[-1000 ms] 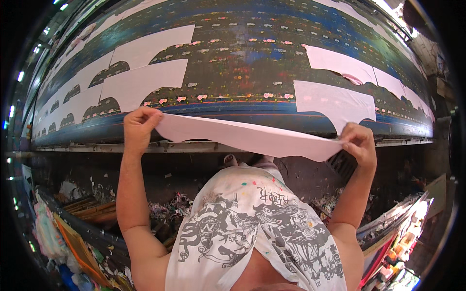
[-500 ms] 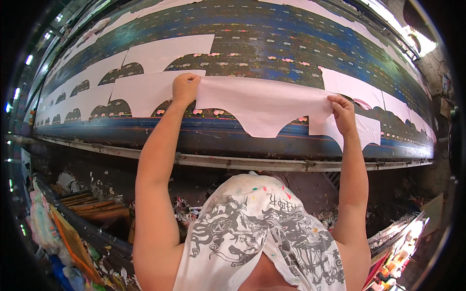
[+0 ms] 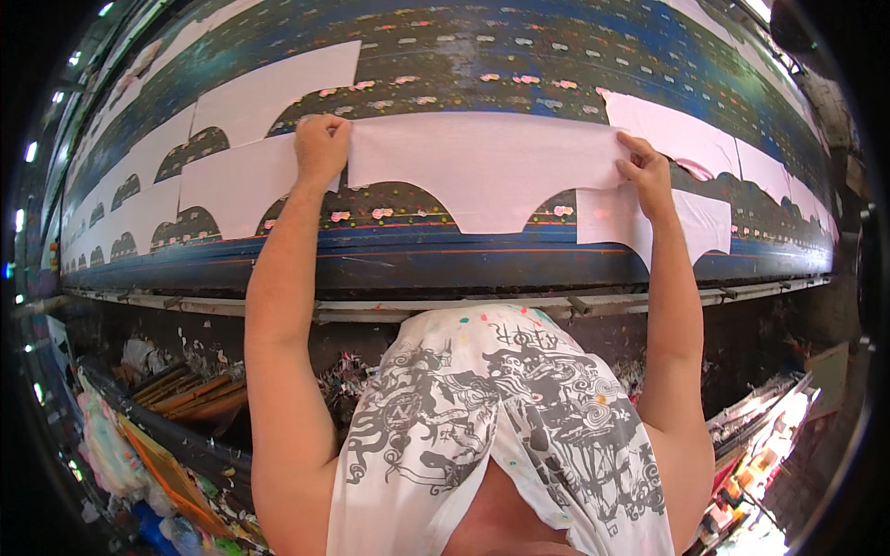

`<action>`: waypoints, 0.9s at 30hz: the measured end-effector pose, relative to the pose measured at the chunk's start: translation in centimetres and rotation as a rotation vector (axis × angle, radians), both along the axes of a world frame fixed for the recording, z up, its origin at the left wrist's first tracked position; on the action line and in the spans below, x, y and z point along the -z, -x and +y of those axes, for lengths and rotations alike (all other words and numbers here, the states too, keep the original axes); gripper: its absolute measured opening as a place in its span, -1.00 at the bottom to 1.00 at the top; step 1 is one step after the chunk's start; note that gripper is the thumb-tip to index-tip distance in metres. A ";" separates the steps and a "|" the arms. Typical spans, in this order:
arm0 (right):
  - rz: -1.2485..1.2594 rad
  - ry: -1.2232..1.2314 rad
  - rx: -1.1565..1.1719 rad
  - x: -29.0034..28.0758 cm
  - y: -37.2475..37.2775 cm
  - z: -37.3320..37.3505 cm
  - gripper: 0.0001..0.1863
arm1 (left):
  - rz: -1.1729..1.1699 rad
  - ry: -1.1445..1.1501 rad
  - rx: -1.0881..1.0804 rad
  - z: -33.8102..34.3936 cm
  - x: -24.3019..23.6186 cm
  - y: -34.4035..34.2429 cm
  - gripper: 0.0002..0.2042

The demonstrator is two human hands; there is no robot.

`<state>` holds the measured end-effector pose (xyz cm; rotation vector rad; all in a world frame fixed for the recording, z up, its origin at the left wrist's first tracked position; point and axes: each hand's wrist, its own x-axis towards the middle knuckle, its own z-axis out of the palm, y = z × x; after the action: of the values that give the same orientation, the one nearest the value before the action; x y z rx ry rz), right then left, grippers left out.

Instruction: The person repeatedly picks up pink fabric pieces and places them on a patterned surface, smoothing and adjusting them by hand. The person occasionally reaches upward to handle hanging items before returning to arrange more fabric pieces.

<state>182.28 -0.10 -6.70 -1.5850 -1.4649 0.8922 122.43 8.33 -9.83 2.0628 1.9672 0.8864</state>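
So the long dark bench (image 3: pixel 426 57) is the big thing here, and from the look of it the laying-out is well along but not finished. Left side has a double row of pale pink pieces lying flat, ending with the front-left piece (image 3: pixel 236 181) and the back-left piece (image 3: pixel 278 88). Over on the right there's the back-right piece (image 3: pixel 672 134) and the front-right piece (image 3: pixel 695 222), also down.

The one in progress is the middle piece (image 3: pixel 482 167), stretched out over the bench between those, its right end overlapping the front-right one. Can't tell if it's fully touching down, so I'd call it nearly placed. Behind it is a bare stretch, maybe more to fill.

Left hand (image 3: pixel 322 148) is pinching its upper left corner. Right hand (image 3: pixel 647 171) has thumb and finger at the upper right corner, slightly apart; can't tell if they're gripping.
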 end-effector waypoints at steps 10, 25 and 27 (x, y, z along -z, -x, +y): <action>0.121 0.023 -0.011 1.0 0.7 2.3 -0.43 | -0.090 0.099 -0.093 0.1 -1.4 -0.5 -0.82; 0.046 -0.113 0.026 3.6 -0.2 2.7 -0.42 | 0.446 -0.040 0.227 -4.4 0.8 -10.0 -0.19; 0.112 -0.083 0.048 2.8 0.4 2.8 -0.42 | 0.455 0.013 0.319 -5.9 0.2 -14.0 -0.20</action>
<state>181.91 2.73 -9.49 -1.4793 -1.3626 0.8680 136.39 2.43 -10.06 2.6491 1.7291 0.3613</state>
